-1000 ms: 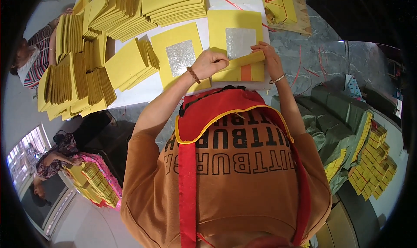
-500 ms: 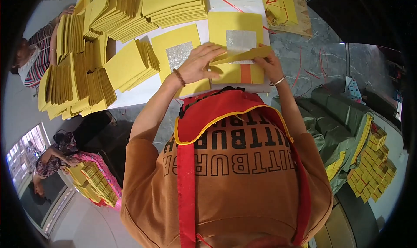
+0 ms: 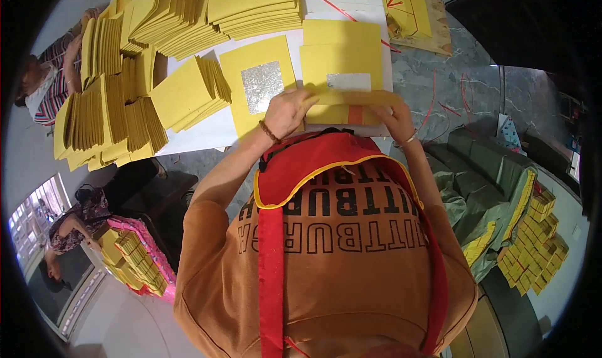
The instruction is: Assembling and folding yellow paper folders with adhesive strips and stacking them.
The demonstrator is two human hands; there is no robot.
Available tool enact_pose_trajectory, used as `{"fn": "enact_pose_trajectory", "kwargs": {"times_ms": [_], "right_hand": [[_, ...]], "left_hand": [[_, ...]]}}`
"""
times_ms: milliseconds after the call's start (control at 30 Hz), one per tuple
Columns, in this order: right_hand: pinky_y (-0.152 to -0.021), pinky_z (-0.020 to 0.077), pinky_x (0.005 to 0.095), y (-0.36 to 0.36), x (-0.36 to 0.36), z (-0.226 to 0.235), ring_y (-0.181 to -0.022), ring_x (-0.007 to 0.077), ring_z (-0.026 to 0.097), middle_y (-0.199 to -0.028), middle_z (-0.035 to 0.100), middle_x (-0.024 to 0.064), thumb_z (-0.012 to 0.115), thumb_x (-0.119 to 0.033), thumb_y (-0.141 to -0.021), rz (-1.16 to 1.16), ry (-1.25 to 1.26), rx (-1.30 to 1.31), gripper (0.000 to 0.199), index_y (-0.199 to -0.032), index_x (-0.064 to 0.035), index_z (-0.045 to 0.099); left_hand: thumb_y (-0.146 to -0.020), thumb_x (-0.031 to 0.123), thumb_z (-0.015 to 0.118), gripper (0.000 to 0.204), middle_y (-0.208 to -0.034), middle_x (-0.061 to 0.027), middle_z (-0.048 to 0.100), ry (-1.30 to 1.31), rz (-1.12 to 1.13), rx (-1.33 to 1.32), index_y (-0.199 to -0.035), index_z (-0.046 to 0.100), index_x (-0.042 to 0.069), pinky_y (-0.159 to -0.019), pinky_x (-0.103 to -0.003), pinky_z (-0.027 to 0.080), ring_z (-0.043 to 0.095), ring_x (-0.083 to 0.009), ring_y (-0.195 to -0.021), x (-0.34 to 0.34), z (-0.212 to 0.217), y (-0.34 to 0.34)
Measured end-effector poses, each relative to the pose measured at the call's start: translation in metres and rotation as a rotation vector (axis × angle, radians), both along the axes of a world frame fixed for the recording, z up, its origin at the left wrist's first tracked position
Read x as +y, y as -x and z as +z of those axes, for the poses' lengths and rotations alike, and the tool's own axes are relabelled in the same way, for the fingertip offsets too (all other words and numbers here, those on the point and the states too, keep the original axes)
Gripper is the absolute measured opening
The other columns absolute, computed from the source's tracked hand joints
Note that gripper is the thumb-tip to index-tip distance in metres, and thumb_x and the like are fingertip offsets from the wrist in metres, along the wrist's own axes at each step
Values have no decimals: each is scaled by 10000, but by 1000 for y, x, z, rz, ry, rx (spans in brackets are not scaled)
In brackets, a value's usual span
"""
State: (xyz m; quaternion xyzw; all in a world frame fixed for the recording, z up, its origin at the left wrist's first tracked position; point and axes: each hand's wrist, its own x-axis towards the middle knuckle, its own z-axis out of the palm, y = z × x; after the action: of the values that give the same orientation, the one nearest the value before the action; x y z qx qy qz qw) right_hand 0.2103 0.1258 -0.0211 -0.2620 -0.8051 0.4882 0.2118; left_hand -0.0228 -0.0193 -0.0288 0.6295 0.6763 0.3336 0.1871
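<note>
In front of my chest, a yellow paper sheet (image 3: 338, 60) with a silver foil patch (image 3: 349, 82) lies over more yellow paper. Its near edge is raised as a narrow strip (image 3: 345, 99) that hides part of the patch. My left hand (image 3: 285, 113) pinches the strip's left end, fingers curled. At the right end, my right hand (image 3: 395, 116) has closed its fingers on the same sheet. Below the strip a small orange-red band (image 3: 355, 115) shows. Beside my left hand lies another yellow sheet (image 3: 285, 54) with a silver square (image 3: 262, 87).
Folded yellow paper stacks (image 3: 251, 10) crowd the white table's (image 3: 207, 123) left and far side. A tied yellow bundle (image 3: 407, 10) stands on a wooden board at the far right. Red strings (image 3: 431, 101) lie on the floor. Two other people are at left.
My left hand has gone from spread fingers to a pinch on the sheet's left end. The sheet has slid toward me, covering more of the silver patch; my right hand has lowered with it.
</note>
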Motion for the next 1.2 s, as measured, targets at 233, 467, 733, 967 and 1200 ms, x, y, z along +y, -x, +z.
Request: {"fn": "enact_pose_trajectory", "kwargs": {"times_ms": [233,467,733,967,1200], "right_hand": [[-657,455,247,33,16,-7,-733,116,596,-831,651,83,628,-258,-817,-315,186,-258,321,-986,12,591],[-626,448,246,41,15,-21,-693,107,580,-802,641,75,639,-234,-804,-439,117,-212,396,-1122,-33,516],[-605,427,235,42,13,-33,-660,111,555,-763,616,55,652,-176,-778,-500,16,-280,362,-1110,-71,554],[-664,450,243,44,15,-31,-761,122,604,-864,651,91,656,-171,-773,-502,46,-308,348,-1087,-47,571],[-660,467,309,43,17,-41,-795,231,613,-899,647,121,645,-242,-764,-503,21,-268,356,-1086,-104,579]], "left_hand": [[-878,367,477,401,-584,-200,528,264,293,-380,-736,504,-6,-540,-447,400,525,-375,-569,30,-20,1],[-870,376,491,408,-575,-200,525,405,388,-400,-711,467,0,-517,-437,382,522,-364,-555,46,-23,5],[-851,387,523,399,-565,-154,529,399,470,-447,-723,486,12,-516,-414,393,532,-322,-549,49,-30,3],[-816,256,587,220,-758,-111,574,-21,522,-124,-863,541,47,-631,-398,399,543,-284,-723,51,19,-4],[-773,269,615,440,-1257,-138,435,-88,-12,327,-1168,511,105,-947,-435,312,377,-314,-1175,61,-5,-35]]}}
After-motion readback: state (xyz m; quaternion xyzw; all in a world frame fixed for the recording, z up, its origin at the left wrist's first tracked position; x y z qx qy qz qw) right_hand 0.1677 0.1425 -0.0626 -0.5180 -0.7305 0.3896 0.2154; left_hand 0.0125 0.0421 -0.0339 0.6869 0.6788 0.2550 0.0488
